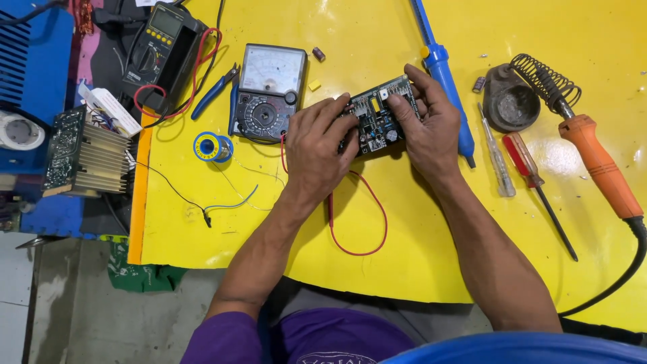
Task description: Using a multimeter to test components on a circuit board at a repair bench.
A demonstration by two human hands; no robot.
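Quick count: two meters upper left, a digital multimeter (164,50) and an analog meter (269,91). Two screwdrivers (497,152) (536,185) on the right, one soldering iron (600,165), one blue desoldering pump (441,71), one solder spool (212,146), one pair of blue-handled cutters (217,89), two circuit boards (379,116) (64,148).

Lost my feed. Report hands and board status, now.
Left hand and right hand both grip the green circuit board above the yellow mat. Analog multimeter beside left hand. Red wire loops underneath.

A worker's bare forearms extend from short purple sleeves (226,340); both hands, left (317,145) and right (424,128), wear no gloves, rings or watch.
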